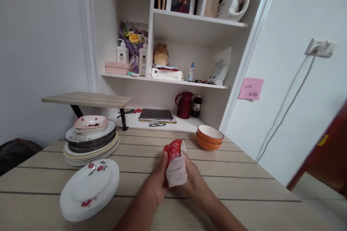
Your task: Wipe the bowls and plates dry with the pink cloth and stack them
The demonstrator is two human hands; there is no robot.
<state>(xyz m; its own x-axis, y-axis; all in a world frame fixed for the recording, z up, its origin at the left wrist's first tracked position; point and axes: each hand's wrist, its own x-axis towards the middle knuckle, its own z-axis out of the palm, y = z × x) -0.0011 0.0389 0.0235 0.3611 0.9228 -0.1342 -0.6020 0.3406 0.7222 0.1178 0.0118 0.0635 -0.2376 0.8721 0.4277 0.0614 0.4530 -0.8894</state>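
A small red bowl (174, 150) with a white pattern is tipped on its side above the wooden table (244, 184). My left hand (158, 180) wraps round its left side and holds it. My right hand (189, 180) presses a folded white cloth (176, 173) against the bowl's underside. Both hands meet at the middle of the table, close to its near edge.
Two stacked orange bowls (210, 137) stand behind the hands to the right. A stack of white flowered plates (89, 187) lies at the near left. Behind it a taller pile of mixed plates (90, 142) carries a pink bowl (90, 122). Shelves with bottles line the wall.
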